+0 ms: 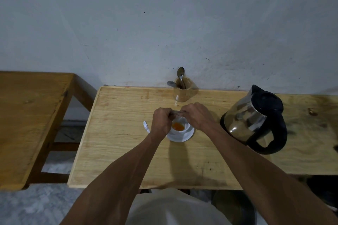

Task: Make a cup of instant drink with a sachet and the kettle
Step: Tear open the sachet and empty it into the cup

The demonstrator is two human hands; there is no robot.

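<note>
A white cup stands on a white saucer in the middle of the light wooden table. Orange powder lies in the cup's bottom. My left hand and my right hand both grip a silvery sachet, held level just above the cup. A small silvery torn strip lies on the table left of my left hand. The steel kettle with black lid and handle stands to the right of the cup.
A wooden holder with two spoons stands at the table's back edge by the wall. A darker wooden table sits to the left across a gap. A dark round object is on the floor under the table.
</note>
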